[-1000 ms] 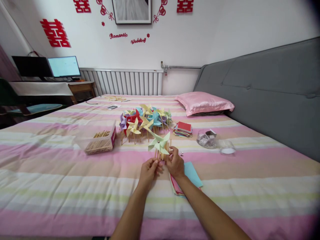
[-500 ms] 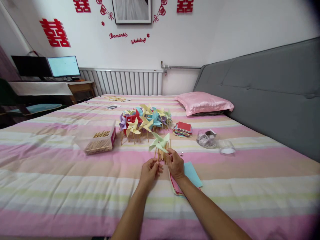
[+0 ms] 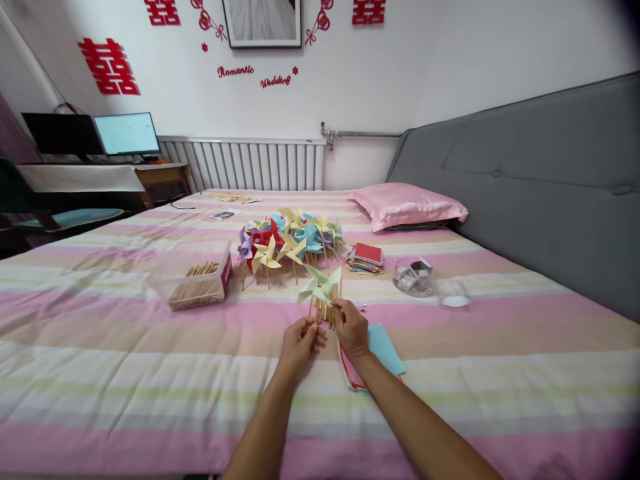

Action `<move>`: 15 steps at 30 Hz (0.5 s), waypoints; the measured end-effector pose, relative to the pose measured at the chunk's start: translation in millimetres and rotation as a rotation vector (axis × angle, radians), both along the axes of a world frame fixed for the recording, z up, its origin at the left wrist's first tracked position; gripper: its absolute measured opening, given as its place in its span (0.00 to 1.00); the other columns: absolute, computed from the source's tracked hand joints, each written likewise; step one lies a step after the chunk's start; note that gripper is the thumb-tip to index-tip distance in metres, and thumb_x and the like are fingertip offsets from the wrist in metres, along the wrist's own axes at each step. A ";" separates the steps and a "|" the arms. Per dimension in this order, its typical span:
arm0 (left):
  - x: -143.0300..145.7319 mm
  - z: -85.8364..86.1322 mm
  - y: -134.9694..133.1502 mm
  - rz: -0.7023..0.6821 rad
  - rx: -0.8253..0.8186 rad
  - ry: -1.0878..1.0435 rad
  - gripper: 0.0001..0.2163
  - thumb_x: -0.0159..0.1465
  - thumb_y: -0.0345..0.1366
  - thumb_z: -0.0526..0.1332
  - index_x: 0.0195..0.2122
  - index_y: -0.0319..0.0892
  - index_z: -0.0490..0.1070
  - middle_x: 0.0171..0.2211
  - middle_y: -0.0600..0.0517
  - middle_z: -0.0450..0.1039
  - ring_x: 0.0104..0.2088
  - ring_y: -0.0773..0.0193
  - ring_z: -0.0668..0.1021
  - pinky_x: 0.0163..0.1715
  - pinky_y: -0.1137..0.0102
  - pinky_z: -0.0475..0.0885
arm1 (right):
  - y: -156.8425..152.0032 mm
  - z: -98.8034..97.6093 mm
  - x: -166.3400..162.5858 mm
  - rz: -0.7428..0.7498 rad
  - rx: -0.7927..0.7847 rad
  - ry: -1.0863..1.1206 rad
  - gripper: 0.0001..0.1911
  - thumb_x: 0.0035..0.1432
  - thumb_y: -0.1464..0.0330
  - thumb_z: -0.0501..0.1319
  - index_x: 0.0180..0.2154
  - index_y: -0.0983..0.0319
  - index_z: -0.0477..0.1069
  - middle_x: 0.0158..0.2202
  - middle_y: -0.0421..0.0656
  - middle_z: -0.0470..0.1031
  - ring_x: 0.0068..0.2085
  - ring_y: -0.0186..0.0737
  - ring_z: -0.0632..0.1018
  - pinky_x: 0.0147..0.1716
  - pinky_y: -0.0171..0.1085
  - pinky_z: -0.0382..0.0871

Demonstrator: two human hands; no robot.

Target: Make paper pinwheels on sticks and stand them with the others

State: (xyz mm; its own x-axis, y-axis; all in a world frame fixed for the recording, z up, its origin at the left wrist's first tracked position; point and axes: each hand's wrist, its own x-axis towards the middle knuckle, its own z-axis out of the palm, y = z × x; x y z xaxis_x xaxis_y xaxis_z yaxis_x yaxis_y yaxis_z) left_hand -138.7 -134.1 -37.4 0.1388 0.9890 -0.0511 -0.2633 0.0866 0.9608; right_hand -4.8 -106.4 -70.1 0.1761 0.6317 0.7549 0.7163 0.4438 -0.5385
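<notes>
A pale green paper pinwheel (image 3: 320,285) stands over a small bunch of wooden sticks (image 3: 326,312) on the striped bed. My left hand (image 3: 300,345) pinches the lower end of its stick. My right hand (image 3: 350,328) is closed just right of it, with fingertips on the sticks under the pinwheel. A pile of finished pinwheels (image 3: 287,241) in yellow, red, blue and purple lies further back.
A clear box of sticks (image 3: 197,283) sits to the left. A blue paper sheet on a paper stack (image 3: 383,347) lies under my right wrist. Another paper stack (image 3: 367,257), a clear dish of small parts (image 3: 413,278), a lid (image 3: 454,295) and a pink pillow (image 3: 407,205) are at right.
The green pinwheel has sunk slightly and tilted; both hands stayed almost in place, fingers shifting a little on the sticks.
</notes>
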 end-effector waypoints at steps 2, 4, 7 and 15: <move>-0.3 -0.6 0.1 -0.002 0.001 -0.004 0.16 0.48 0.44 0.66 0.32 0.36 0.69 0.23 0.49 0.74 0.19 0.70 0.73 0.17 0.77 0.60 | 0.4 -0.2 0.2 -0.021 -0.006 0.015 0.11 0.61 0.69 0.50 0.37 0.62 0.70 0.32 0.44 0.76 0.30 0.36 0.75 0.32 0.33 0.67; -0.4 -1.2 0.4 -0.004 0.002 -0.008 0.17 0.48 0.44 0.67 0.31 0.36 0.69 0.23 0.49 0.75 0.19 0.70 0.73 0.17 0.77 0.60 | 0.6 -0.5 0.6 -0.043 -0.014 0.033 0.11 0.62 0.68 0.49 0.36 0.62 0.70 0.32 0.44 0.76 0.30 0.36 0.75 0.33 0.33 0.67; -0.3 -2.2 1.0 -0.003 0.004 -0.012 0.17 0.48 0.44 0.67 0.31 0.36 0.69 0.23 0.48 0.75 0.18 0.70 0.73 0.16 0.77 0.60 | 0.0 -0.6 0.5 -0.073 -0.035 0.061 0.11 0.62 0.67 0.49 0.38 0.62 0.69 0.33 0.45 0.76 0.29 0.36 0.75 0.32 0.34 0.67; -1.4 -3.3 2.3 0.023 0.030 -0.011 0.17 0.49 0.44 0.67 0.32 0.36 0.70 0.25 0.47 0.76 0.20 0.68 0.75 0.17 0.77 0.62 | -5.5 7.1 -2.7 0.008 -0.127 0.023 0.13 0.59 0.62 0.55 0.39 0.63 0.70 0.30 0.43 0.76 0.29 0.37 0.75 0.29 0.33 0.65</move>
